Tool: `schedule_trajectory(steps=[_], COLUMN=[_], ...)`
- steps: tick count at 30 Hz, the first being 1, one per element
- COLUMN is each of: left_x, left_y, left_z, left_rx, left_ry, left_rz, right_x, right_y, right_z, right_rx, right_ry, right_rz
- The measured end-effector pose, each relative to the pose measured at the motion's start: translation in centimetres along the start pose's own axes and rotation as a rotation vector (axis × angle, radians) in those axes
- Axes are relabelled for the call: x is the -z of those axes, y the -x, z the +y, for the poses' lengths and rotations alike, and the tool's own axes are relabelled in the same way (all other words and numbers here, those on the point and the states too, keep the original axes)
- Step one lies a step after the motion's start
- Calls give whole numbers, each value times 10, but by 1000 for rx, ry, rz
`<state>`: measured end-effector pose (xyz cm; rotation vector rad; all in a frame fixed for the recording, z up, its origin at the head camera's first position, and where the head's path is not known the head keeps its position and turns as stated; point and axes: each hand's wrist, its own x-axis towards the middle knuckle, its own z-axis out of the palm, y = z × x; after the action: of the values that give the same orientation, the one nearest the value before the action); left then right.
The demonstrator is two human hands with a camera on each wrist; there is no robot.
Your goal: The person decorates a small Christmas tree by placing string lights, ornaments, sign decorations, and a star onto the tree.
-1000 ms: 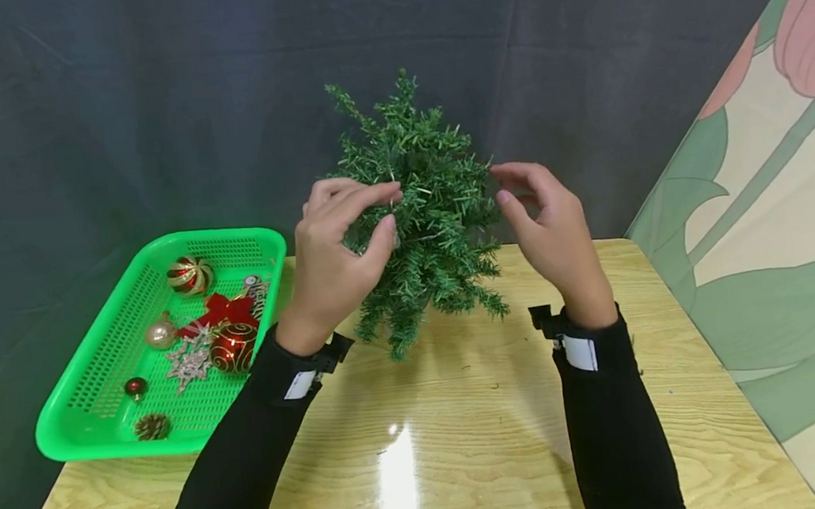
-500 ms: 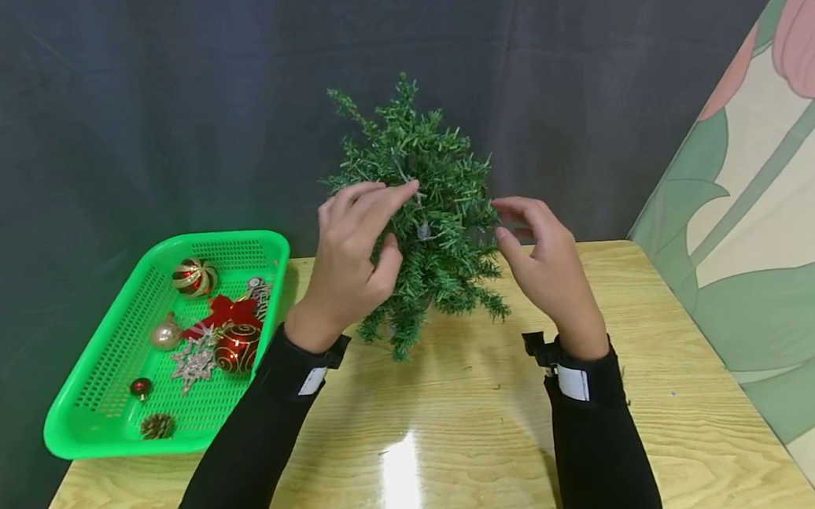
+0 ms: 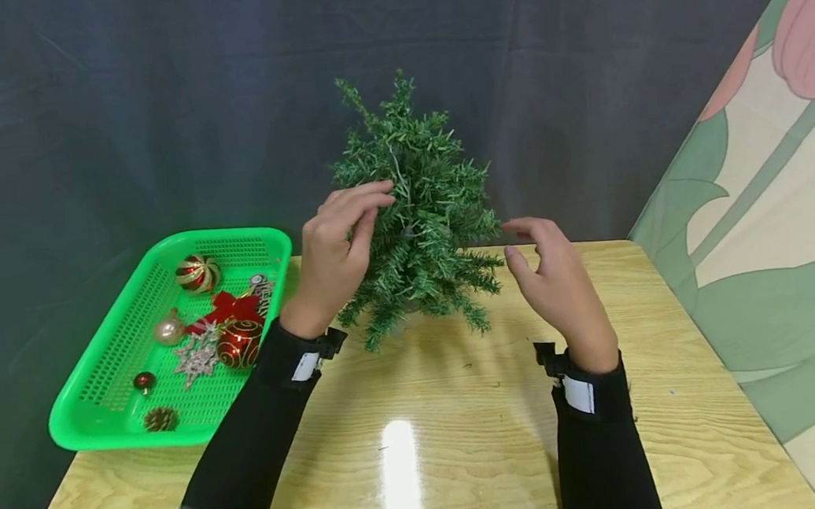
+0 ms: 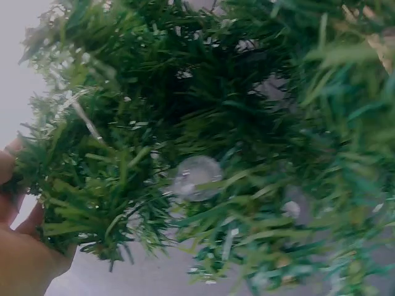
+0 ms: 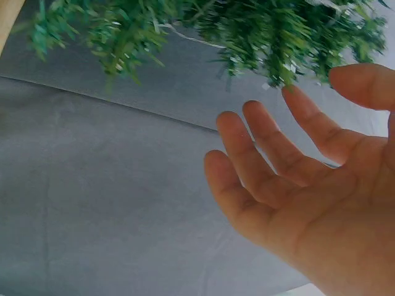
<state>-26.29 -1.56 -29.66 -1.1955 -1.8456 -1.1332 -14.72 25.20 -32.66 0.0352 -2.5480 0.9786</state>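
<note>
A small green artificial Christmas tree stands on the table in the head view, a thin pale cord hanging down its front. Over its left side is my left hand, fingers reaching out and thumb below them. The left wrist view shows that hand's fingertips beside a branch tip, and a clear round bauble-like piece among the needles. My right hand is at the tree's right edge, fingers spread and loosely bent, holding nothing. In the right wrist view its index fingertip is at the needles; contact is hard to tell.
A green plastic basket on the left holds a striped ball, a red patterned ball, a red bow, a silver snowflake, a pinecone and small baubles. Dark cloth hangs behind the wooden table.
The tree has turned slightly, its front cord shifting left. My left hand first moved right, then back left. My right hand has lowered along the tree's right edge.
</note>
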Motion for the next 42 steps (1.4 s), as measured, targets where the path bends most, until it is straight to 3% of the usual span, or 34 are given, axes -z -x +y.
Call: schedule_trajectory(steps=[5,9,14,18,20,21,26,28,31,34,36,42], left_x=[5,16,43,77,97,108,155,163,164,159,154,141], left_y=[3,11,30,50,59,62,72,75,83,92,98,104], left_z=[-6,-2,13,17,12,8,-29,-47,-71,-86,-92,-100], left_rx=[23,41,109,269,383,458,753,813,888,924,928,846], left_ry=[40,66,26,-89,-145,-162,-248,-272,-259,-216,-220,-266], left_rz=[9,-7,-51,-119,-209,-284,-772,-936,-1134,-1270,-1322,-1365], right_x=[10,17,30,37,38,37,31,29,26,23,21,15], right_y=[10,18,29,38,41,43,44,43,42,42,42,42], right_z=[-11,-15,-22,-30,-33,-34,-37,-37,-39,-41,-42,-44], right_rx=[32,46,14,-17,-20,-22,-17,-25,-35,-31,-17,8], right_ry=[51,116,221,253,245,239,222,224,218,208,203,210], right_rz=[-15,-75,-280,-437,-477,-492,-534,-541,-557,-568,-572,-575])
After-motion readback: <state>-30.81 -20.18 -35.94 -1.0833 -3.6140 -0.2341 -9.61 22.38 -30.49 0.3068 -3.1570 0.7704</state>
